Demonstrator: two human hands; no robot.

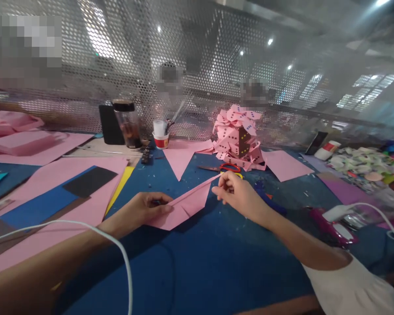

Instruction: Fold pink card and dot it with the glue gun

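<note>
A folded sheet of pink foam or card hangs slanted above the blue table, its narrow upper flap running up to the right. My left hand pinches its left end, thumb on top. At the far right tip of the flap is my right hand, loosely curled, with the thumb apart from the fingers. It appears to touch the tip without a clear grip. Just behind this hand lie scissors with red and yellow handles, partly hidden. Beyond them stands a stack of pink dotted pieces.
Flat pink sheets with blue and black pieces lie left. A white cable crosses my left forearm. Behind stand a dark-lidded jar and a paper cup. A magenta device and a scrap heap are right.
</note>
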